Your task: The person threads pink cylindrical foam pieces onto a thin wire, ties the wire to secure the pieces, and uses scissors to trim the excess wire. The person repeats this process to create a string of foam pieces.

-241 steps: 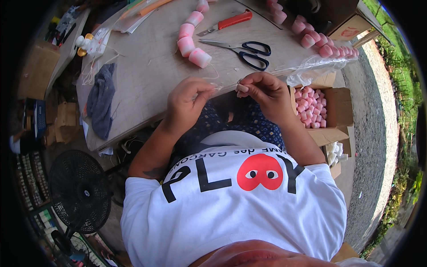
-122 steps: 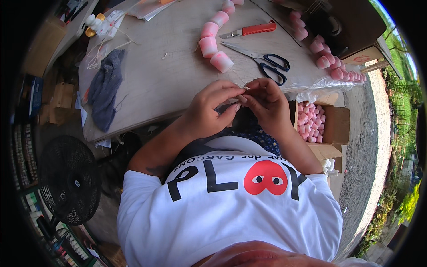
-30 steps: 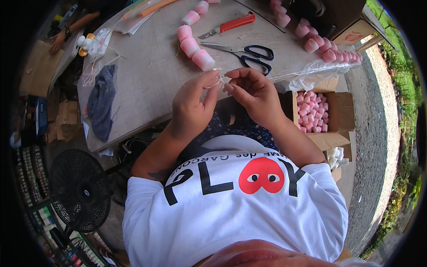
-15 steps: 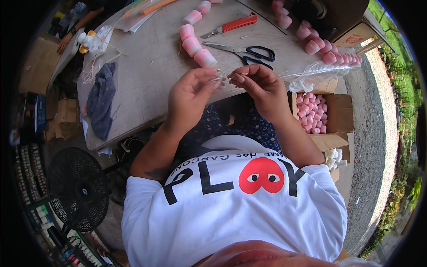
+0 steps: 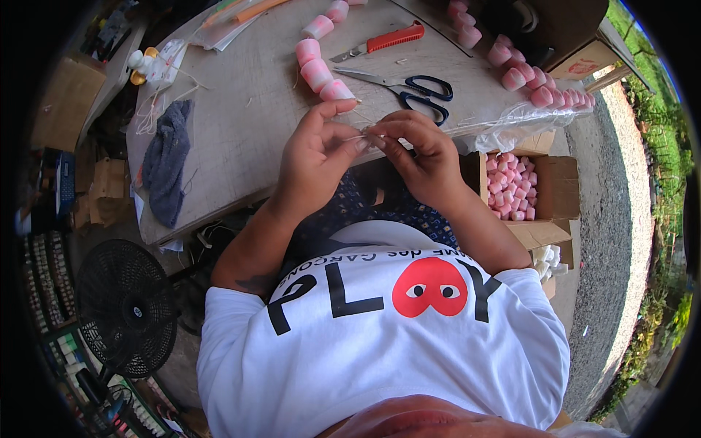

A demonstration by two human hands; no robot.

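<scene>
A row of pink-and-white cylindrical pieces (image 5: 316, 74) curves down the table toward me. At its near end, my left hand (image 5: 315, 150) has its forefinger raised beside the last piece. A thin pale string (image 5: 364, 117) runs from that fingertip down to my right hand (image 5: 423, 150). Lower down, my left thumb meets the tips of my right fingers, which are pinched together on the string. Just beyond my right hand lie scissors (image 5: 420, 95) with dark blue handles, slightly spread. A red utility knife (image 5: 394, 38) with its blade out rests behind them.
More pink pieces (image 5: 513, 78) line the table's right side near clear plastic wrap (image 5: 504, 130). Below that edge stands a cardboard box (image 5: 561, 186) filled with pink pieces. A grey cloth (image 5: 166, 164) lies at the table's left, and a black fan (image 5: 128, 310) stands lower left.
My right hand has moved left and slightly down to meet the left thumb. My left forefinger has lifted away from the thumb, toward the last pink piece. A person's arm at upper left has gone.
</scene>
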